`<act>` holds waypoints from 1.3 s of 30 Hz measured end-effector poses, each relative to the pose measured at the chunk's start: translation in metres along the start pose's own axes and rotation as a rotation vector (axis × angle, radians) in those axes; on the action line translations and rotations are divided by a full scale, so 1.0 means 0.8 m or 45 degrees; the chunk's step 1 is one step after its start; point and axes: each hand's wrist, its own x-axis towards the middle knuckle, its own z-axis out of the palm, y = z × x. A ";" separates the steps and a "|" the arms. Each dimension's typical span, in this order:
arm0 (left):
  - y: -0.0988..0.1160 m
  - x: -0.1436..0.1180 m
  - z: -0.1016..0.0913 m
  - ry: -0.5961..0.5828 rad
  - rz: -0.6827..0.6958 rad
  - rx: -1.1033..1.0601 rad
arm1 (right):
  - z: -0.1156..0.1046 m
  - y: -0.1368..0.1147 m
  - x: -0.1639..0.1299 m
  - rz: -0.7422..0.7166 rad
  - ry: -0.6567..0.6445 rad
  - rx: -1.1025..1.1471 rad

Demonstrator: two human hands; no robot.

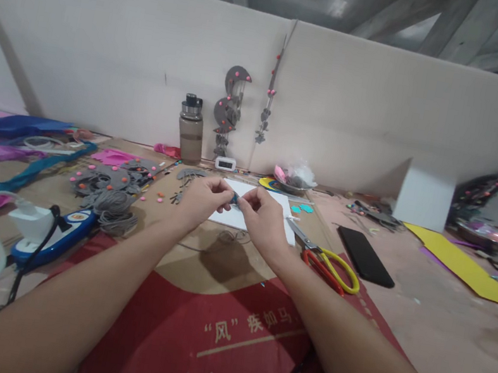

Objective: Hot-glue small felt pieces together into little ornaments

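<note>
My left hand (205, 202) and my right hand (265, 216) meet over a white sheet (288, 231). Both pinch a small dark teal piece (234, 198) between thumb and fingertips; its exact kind is mostly hidden. Below the hands a thin grey cord (192, 248) loops over the cardboard. Small turquoise cutouts (306, 209) lie at the sheet's right edge. Scissors (335, 268) with a red and a yellow handle rest beside my right wrist, blades toward the sheet. Grey felt cutouts (191, 174) lie just beyond my left hand.
To the left are a blue-edged power strip (57, 236), a grey cord bundle (113, 212) and grey felt pieces with coloured balls (105, 180). A bottle (190, 134) and small clock (225, 164) stand by the wall. A black phone (364, 256) and yellow sheet (467, 263) lie right.
</note>
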 end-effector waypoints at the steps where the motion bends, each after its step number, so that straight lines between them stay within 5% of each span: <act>1: -0.001 0.000 0.001 0.004 -0.004 -0.027 | 0.001 0.001 0.001 0.028 0.004 0.025; 18: 0.000 -0.005 0.009 0.002 0.016 -0.167 | 0.005 0.010 0.006 0.208 0.086 0.214; 24: -0.005 -0.004 0.012 -0.001 -0.010 -0.276 | 0.008 0.015 0.011 0.361 -0.001 0.540; 33: -0.011 0.005 0.001 -0.361 -0.330 -0.675 | -0.001 0.015 0.019 0.546 -0.047 0.767; 39: -0.011 0.008 -0.003 -0.254 -0.396 -0.642 | -0.004 0.020 0.023 0.535 -0.072 0.671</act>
